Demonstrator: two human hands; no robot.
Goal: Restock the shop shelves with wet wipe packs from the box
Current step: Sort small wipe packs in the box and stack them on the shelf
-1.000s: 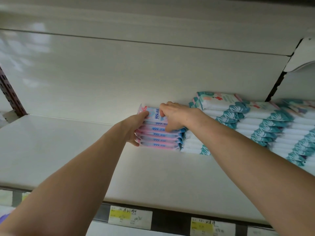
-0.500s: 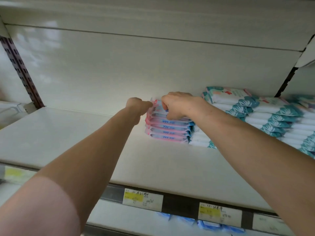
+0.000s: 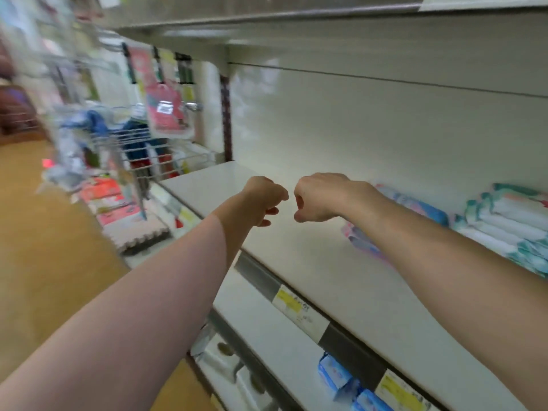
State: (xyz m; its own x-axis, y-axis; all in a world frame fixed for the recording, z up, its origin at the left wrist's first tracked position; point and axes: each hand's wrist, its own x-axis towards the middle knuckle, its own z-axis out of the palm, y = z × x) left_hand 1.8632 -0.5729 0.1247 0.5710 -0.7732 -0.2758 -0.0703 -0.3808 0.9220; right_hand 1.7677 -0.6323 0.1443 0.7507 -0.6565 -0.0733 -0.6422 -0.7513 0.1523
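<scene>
Lower shelf, 5 o'clock: blue packs (image 3: 335, 372) lie nearest me, under the board I am filling.
Price label, 6 o'clock: a yellow-and-white price label (image 3: 293, 304) sits on the front rail.
Shelf board: bare white shelf (image 3: 296, 262) lies under both my wrists.
What changed: a moment ago both my hands were on the stack, squaring it. Now they are off it and my head has swung toward 9 o'clock, down the aisle.
Left hand (image 3: 264, 200): at centre, fingers curled in, holding nothing.
Right hand (image 3: 320, 197): just beside the left, apart from it, fingers curled into a loose fist, also empty.
Pink-and-blue wipe stack (image 3: 415, 207): at 3 o'clock, on the shelf against the back wall, partly hidden behind my right forearm, touched by neither hand.
Lie of the packs: flat, one on another.
Long axis: blurred, but I judge it runs along the shelf, with the pink ends toward my hands at 9 o'clock and the blue ends toward 3 o'clock.
Teal stacks (image 3: 504, 223): farther right at 3 o'clock, just beside the pink-and-blue stack.
Far, 10 o'clock: a wire basket (image 3: 142, 143) of goods, smeared by the turn.
Box: not in view.
Meaning: I judge this batch is placed. My hands are free for the next packs, and the shelf at 9 o'clock of the stack has room for them.
</scene>
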